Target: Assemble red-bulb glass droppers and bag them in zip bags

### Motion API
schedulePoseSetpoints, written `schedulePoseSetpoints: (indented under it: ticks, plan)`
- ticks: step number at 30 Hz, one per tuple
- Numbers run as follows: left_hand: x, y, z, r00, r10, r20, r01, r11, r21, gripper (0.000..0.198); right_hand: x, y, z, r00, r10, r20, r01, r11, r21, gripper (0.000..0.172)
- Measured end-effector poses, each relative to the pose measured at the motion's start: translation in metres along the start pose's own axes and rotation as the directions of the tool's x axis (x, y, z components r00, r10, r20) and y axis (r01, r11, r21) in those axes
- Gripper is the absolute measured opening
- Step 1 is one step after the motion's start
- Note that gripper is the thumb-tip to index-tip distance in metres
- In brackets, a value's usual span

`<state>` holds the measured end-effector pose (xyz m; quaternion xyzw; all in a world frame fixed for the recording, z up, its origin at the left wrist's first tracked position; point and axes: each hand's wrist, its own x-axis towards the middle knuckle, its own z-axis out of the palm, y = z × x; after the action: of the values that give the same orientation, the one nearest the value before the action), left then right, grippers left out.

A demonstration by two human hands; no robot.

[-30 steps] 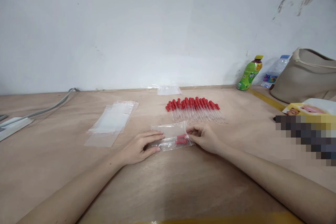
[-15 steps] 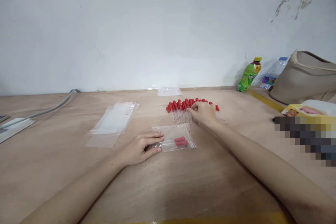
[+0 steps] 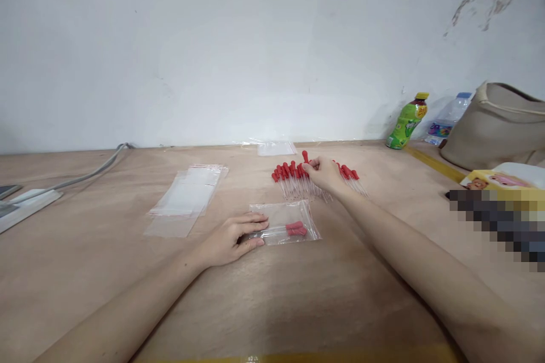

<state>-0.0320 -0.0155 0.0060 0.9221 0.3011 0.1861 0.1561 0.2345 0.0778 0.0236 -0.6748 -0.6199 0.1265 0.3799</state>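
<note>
My left hand (image 3: 238, 238) lies on the left end of a clear zip bag (image 3: 279, 214), its fingers stretched and the thumb apart, pressing the bag to the table. Two droppers with red bulbs (image 3: 296, 228) show inside the bag, their left ends partly hidden by my fingers. Behind the bag, my right hand (image 3: 323, 173) pinches a dropper (image 3: 305, 156) whose red bulb sticks up above the fingers. That hand is over a row of several droppers (image 3: 293, 178), with red bulbs toward the wall and thin clear tubes toward me. It hides part of the row.
A stack of clear bags (image 3: 183, 195) lies at the left, and another bag (image 3: 276, 148) by the wall. A grey cable (image 3: 93, 172) runs to a white strip (image 3: 32, 209). Bottles (image 3: 406, 122), a beige bag (image 3: 489, 125) and a yellow packet (image 3: 502, 181) stand right.
My right hand has lifted one dropper slightly from the row, and its red bulb now rises above the others. My left hand keeps its place on the bag; the view has shifted slightly.
</note>
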Motion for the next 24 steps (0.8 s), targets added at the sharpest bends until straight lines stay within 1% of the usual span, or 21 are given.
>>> schedulePoseSetpoints:
  ticks: [2, 4, 7, 8, 10, 12, 13, 15, 17, 18, 19, 20, 22, 23, 24]
  plan:
    - [0.0, 0.001, -0.001, 1.0, -0.008, 0.001, 0.008, 1.0, -0.008, 0.036, -0.014, 0.011, -0.006, 0.995, -0.096, 0.001, 0.093, 0.968, 0.234, 0.028]
    - [0.001, 0.001, -0.001, 1.0, -0.014, 0.003, 0.014, 1.0, -0.013, 0.037, -0.03, 0.024, -0.012, 0.992, -0.115, -0.046, 0.124, 0.898, 0.421, 0.034]
    - [0.0, 0.0, -0.001, 1.0, -0.012, 0.006, 0.012, 1.0, -0.011, 0.037, -0.054, 0.038, -0.018, 0.997, -0.075, -0.036, 0.081, 0.797, 0.599, 0.056]
    - [0.0, -0.001, -0.001, 1.0, -0.012, 0.007, 0.012, 1.0, -0.007, 0.037, -0.06, 0.04, -0.02, 0.998, -0.059, -0.039, 0.07, 0.768, 0.636, 0.06]
    - [0.0, -0.002, -0.001, 1.0, -0.014, 0.006, 0.014, 1.0, -0.001, 0.038, -0.07, 0.039, -0.02, 0.999, -0.025, -0.036, 0.043, 0.719, 0.693, 0.064]
    - [-0.001, -0.003, 0.0, 1.0, -0.016, 0.006, 0.016, 1.0, 0.004, 0.037, -0.076, 0.035, -0.018, 1.0, 0.007, 0.007, -0.01, 0.682, 0.732, 0.063]
    - [-0.001, -0.002, 0.0, 1.0, -0.016, 0.008, 0.016, 1.0, 0.004, 0.037, -0.079, 0.034, -0.016, 0.999, 0.023, 0.047, -0.05, 0.661, 0.749, 0.061]
    - [0.0, -0.001, -0.001, 1.0, -0.013, 0.01, 0.013, 1.0, 0.006, 0.038, -0.082, 0.033, -0.013, 0.988, 0.043, 0.147, -0.143, 0.607, 0.782, 0.054]
    - [0.0, 0.0, -0.001, 1.0, -0.009, 0.01, 0.009, 1.0, 0.009, 0.04, -0.084, 0.035, -0.012, 0.97, 0.028, 0.242, -0.214, 0.566, 0.796, 0.044]
    - [0.0, 0.001, -0.002, 1.0, -0.007, 0.006, 0.007, 1.0, 0.011, 0.041, -0.085, 0.037, -0.013, 0.959, 0.003, 0.283, -0.233, 0.575, 0.784, 0.039]
    - [0.0, 0.001, -0.002, 1.0, -0.006, 0.002, 0.006, 1.0, 0.013, 0.042, -0.085, 0.039, -0.016, 0.948, -0.033, 0.316, -0.231, 0.614, 0.755, 0.035]
    - [-0.001, 0.001, -0.002, 1.0, -0.007, -0.003, 0.007, 1.0, 0.015, 0.043, -0.085, 0.041, -0.018, 0.938, -0.079, 0.337, -0.196, 0.68, 0.707, 0.031]
    - [-0.001, 0.001, -0.002, 1.0, -0.012, -0.006, 0.013, 1.0, 0.021, 0.044, -0.084, 0.044, -0.025, 0.918, -0.2, 0.343, -0.033, 0.824, 0.566, 0.025]
    - [-0.001, 0.001, -0.003, 1.0, -0.016, -0.005, 0.016, 1.0, 0.024, 0.045, -0.084, 0.045, -0.028, 0.901, -0.268, 0.341, 0.073, 0.868, 0.491, 0.023]
    - [-0.001, 0.001, -0.003, 1.0, -0.019, -0.003, 0.019, 0.999, 0.026, 0.045, -0.084, 0.045, -0.03, 0.879, -0.336, 0.338, 0.176, 0.889, 0.424, 0.021]
